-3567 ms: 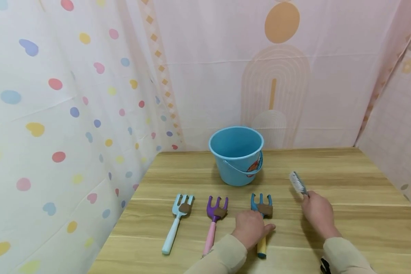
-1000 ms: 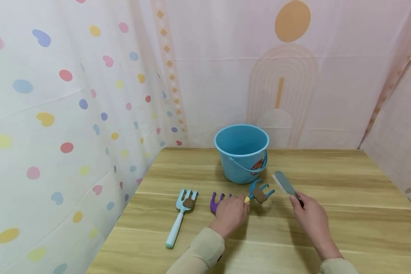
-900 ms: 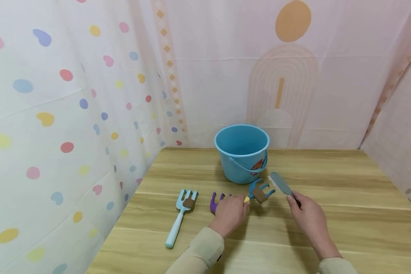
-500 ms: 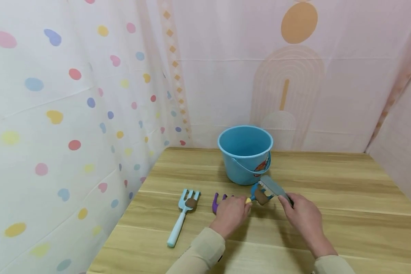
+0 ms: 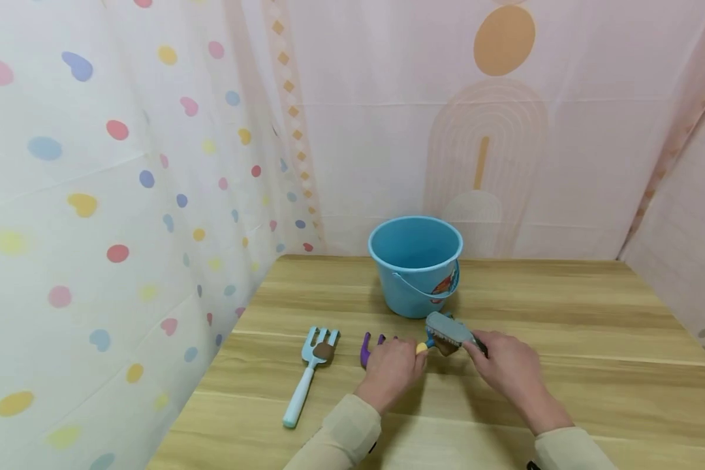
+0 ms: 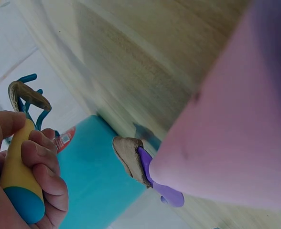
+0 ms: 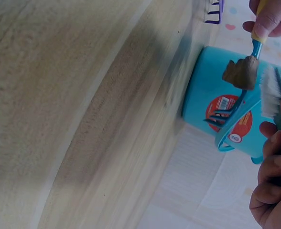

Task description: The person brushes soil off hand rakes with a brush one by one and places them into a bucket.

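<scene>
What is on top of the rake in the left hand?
A brown lump is on the rake. In the head view, the brush covers part of both; the surface beneath the lump is hidden.

Bkt (image 5: pixel 408 287) & fork hndl (image 6: pixel 19 162) look smooth plastic, brown lump (image 7: pixel 241 73) matt & rough, tbl (image 5: pixel 570 313) smooth wood, curtain (image 5: pixel 358 156) cloth.

I'm in a curtained-off nook, home or studio I can't tell, spotted cloth (image 5: pixel 94 225) sweeping past the left edge of my wood-grain table (image 5: pixel 593 326), creased pink cloth (image 5: pixel 376 163) with printed arches along the far edge, paler cloth (image 5: pixel 687 215) beyond the far right corner.
</scene>
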{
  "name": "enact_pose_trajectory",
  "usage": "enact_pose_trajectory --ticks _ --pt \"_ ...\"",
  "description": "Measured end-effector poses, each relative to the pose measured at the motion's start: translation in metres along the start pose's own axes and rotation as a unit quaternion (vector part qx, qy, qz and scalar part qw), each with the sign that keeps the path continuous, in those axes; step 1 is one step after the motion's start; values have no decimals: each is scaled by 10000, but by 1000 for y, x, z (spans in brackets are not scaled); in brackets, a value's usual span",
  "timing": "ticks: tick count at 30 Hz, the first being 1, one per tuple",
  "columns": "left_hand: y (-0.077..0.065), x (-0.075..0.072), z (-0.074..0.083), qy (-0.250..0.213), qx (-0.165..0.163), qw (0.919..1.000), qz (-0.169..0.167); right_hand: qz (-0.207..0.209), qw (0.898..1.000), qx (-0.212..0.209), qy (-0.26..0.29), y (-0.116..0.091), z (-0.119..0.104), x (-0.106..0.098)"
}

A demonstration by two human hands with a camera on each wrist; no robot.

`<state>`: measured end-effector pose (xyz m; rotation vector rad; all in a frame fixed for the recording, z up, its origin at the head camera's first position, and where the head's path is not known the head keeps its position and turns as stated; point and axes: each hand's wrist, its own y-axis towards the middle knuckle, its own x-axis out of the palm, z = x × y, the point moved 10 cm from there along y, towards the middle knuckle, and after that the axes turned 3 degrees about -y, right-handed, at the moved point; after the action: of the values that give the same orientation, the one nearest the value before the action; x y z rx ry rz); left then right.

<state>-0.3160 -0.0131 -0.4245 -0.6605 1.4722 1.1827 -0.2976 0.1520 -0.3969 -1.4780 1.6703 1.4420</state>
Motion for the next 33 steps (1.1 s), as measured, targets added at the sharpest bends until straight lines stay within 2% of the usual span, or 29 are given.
enact_pose_trajectory --ticks 6,13,18,23,29,33 --pt "-2 1 8 200 255 9995 -38 -39 9999 61 -151 -3 1 5" --pt "-5 -3 11 465 472 9970 399 4 9991 277 -330 -4 5 9" --pt "-5 -4 12 557 512 9958 520 41 9982 442 -398 -5 8 9" --pt "-6 -4 15 633 573 9951 506 187 9984 369 -378 -5 11 9" --pt "-9 -1 23 521 731 9956 271 611 9958 490 -466 -7 31 -2" --pt "-7 -3 23 457 663 9964 276 422 9967 681 -154 -6 37 -3"
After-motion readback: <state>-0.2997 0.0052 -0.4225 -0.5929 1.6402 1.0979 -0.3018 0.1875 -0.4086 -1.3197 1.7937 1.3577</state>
